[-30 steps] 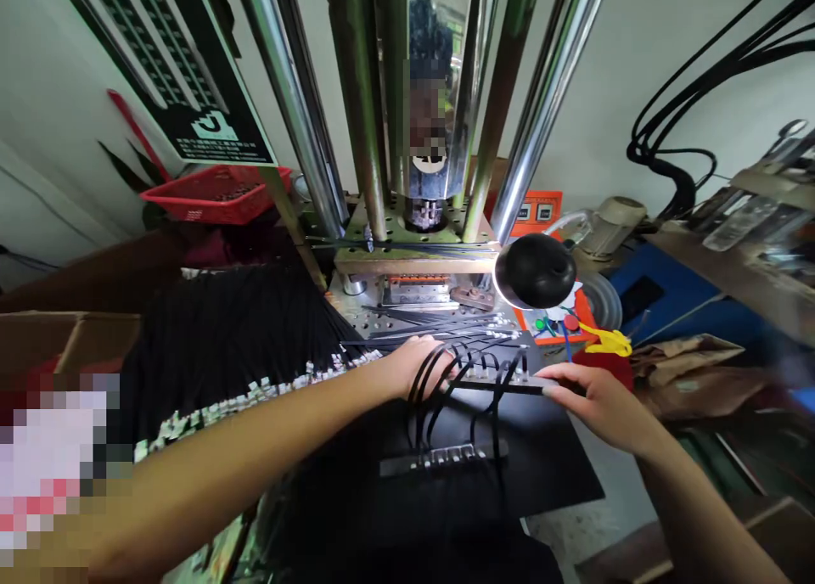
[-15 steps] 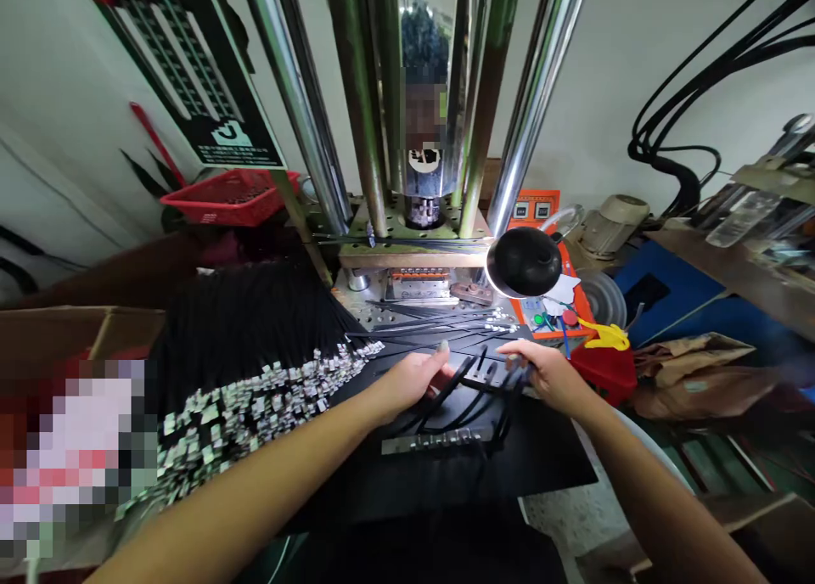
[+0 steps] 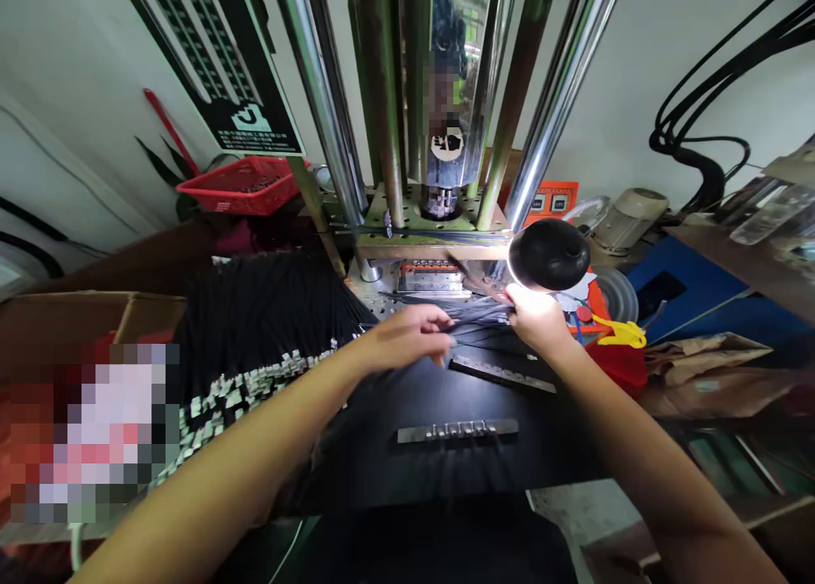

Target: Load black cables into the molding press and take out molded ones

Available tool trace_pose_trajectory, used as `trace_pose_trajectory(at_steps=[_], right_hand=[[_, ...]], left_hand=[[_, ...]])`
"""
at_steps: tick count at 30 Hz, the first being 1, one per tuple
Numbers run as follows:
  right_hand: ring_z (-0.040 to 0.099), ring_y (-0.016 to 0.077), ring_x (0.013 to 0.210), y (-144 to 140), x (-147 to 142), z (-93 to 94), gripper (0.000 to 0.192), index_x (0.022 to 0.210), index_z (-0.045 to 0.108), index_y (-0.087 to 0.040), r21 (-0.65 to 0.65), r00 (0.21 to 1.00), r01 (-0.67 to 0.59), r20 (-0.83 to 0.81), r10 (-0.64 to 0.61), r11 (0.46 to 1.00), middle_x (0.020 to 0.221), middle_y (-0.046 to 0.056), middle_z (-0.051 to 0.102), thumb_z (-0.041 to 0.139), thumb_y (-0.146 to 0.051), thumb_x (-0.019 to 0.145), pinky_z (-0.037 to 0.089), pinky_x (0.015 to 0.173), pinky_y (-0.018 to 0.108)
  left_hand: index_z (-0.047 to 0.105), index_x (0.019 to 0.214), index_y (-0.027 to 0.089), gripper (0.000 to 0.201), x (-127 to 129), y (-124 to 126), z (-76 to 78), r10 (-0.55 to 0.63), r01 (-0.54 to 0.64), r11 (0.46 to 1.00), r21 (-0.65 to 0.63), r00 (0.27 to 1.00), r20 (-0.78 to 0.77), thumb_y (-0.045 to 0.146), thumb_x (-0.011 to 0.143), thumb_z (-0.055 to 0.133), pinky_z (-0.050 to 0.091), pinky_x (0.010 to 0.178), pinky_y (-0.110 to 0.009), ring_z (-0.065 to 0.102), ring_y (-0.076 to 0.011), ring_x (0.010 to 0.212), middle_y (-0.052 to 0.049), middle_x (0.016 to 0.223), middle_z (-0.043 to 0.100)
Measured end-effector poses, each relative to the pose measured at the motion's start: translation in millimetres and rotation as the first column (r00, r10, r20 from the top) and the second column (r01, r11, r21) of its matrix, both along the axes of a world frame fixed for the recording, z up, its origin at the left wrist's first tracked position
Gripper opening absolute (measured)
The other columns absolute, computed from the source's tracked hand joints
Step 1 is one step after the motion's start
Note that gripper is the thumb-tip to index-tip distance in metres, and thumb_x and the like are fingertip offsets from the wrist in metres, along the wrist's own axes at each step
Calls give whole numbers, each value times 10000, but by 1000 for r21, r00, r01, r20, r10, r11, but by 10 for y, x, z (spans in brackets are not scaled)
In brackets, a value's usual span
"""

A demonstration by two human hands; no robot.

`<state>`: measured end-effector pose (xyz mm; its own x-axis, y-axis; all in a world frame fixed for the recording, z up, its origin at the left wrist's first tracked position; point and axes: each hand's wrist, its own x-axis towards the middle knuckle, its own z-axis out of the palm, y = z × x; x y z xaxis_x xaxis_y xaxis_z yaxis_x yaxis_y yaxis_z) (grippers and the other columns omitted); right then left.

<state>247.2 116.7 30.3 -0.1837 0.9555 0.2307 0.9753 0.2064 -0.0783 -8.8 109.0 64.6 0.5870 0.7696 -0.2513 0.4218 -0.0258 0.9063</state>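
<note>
Before the press [image 3: 439,251], the right hand [image 3: 538,317] grasps a bunch of black cables [image 3: 482,313], too blurred to count. At the bunch's other end, the left hand [image 3: 411,336] has its thumb and fingers slightly parted; whether they pinch it, I cannot tell. Two bars [image 3: 458,432] lie in front of the press, one lamp [image 3: 548,255] right of it, one red basket [image 3: 245,192] left.

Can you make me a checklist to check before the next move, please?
1. Round black lamp lit: ok.
2. Right hand holding thin black flexible cables: ok.
3. Left hand closed on them too: cannot tell.
4. Far straight dark metal bar lying on the flat black mat: ok.
5. Near straight grey metal bar carrying small silver connectors: ok.
6. Area beyond the hands free of loose thin black cables: not ok.
</note>
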Motion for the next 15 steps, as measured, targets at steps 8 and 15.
trace_pose_trajectory(at_steps=[8, 15], right_hand=[[444, 329, 1330, -709, 233, -332, 391, 1248, 606, -186, -119, 917, -387, -156, 368, 914, 1414, 159, 508, 664, -273, 871, 397, 1088, 525], [505, 313, 1280, -1161, 162, -567, 252, 1077, 655, -201, -61, 839, -534, -167, 518, 844, 1272, 109, 636, 492, -101, 914, 359, 1090, 619]], left_hand=[[678, 996, 191, 162, -753, -333, -210, 223, 241, 817, 524, 706, -673, 200, 877, 567, 464, 914, -411, 630, -300, 1011, -100, 1061, 669], [659, 960, 216, 141, -362, -868, -359, -174, 615, 711, 340, 623, -763, 299, 928, 549, 484, 769, -384, 634, -256, 875, -38, 1011, 671]])
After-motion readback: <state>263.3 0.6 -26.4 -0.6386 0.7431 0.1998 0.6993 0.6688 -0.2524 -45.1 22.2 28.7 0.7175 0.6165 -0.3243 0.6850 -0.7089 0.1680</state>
